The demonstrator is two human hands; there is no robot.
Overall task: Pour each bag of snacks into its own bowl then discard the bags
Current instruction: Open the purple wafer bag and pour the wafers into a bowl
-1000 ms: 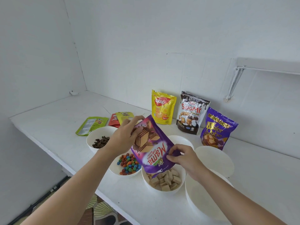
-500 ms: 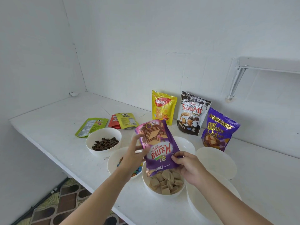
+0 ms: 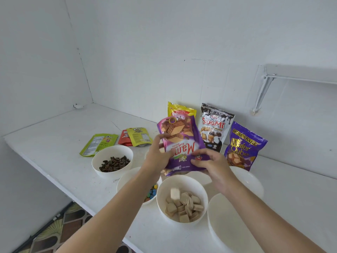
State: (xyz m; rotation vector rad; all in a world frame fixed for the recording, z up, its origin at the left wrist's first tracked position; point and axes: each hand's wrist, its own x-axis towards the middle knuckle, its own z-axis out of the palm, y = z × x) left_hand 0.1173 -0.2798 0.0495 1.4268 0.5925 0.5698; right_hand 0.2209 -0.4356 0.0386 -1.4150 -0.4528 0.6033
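Both hands hold the purple Mama bag (image 3: 182, 143) upside down, in the air just above the bowl of wafer cubes (image 3: 162, 196). The left hand (image 3: 158, 158) grips the bag's left edge with curled fingers. The right hand (image 3: 212, 166) pinches its lower right corner. One wafer cube (image 3: 175, 193) is in the air over this bowl. On the bench (image 3: 54, 136), a bowl of dark seeds (image 3: 102, 157) stands to the left, and the black Soomi bag (image 3: 214, 128) stands upright behind, by the wall.

White walls (image 3: 164, 42), patterned floor (image 3: 60, 232)
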